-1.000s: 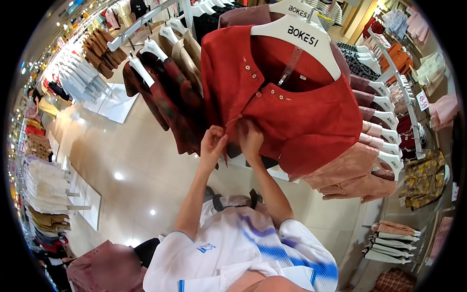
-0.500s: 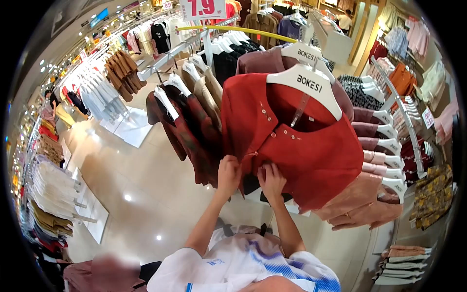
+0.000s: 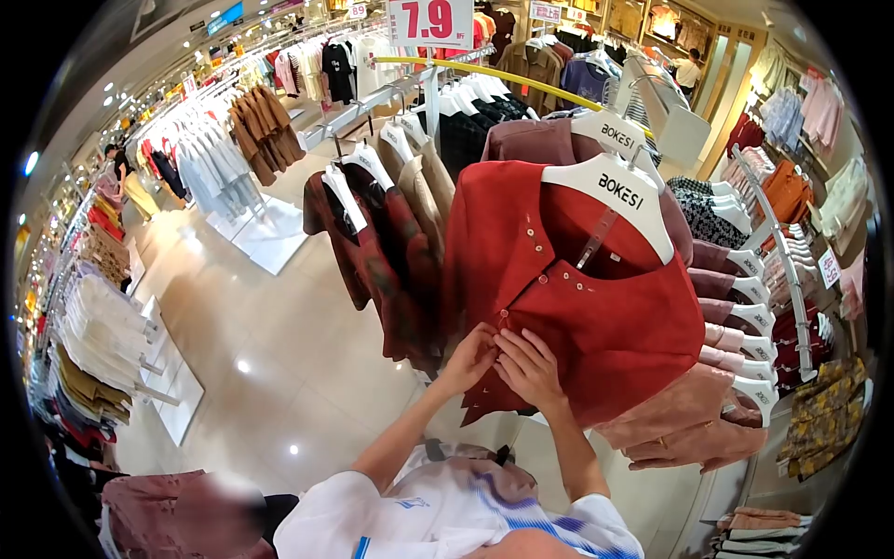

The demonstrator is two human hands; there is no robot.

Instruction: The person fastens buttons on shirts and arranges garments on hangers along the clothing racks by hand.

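From your left hand (image 3: 470, 361), you can pass over the floor (image 3: 298, 363) at nine o'clock; plaid garments (image 3: 399, 289) block you from ten to eleven, the red garment (image 3: 610, 326) from twelve to three.

Reference: price sign (image 3: 431, 22) marked 7.9. Below and left of the sign, a glossy beige tiled floor (image 3: 279, 382) carries light reflections (image 3: 244, 366) and a white plinth (image 3: 277, 250). Left: blue panel (image 3: 225, 18). Right: wood-toned wall panelling (image 3: 716, 116).

From my end I see both hands (image 3: 529, 371) touching the red blouse (image 3: 615, 326) on its white hanger (image 3: 643, 219), dark patterned garments (image 3: 400, 279) hanging left.
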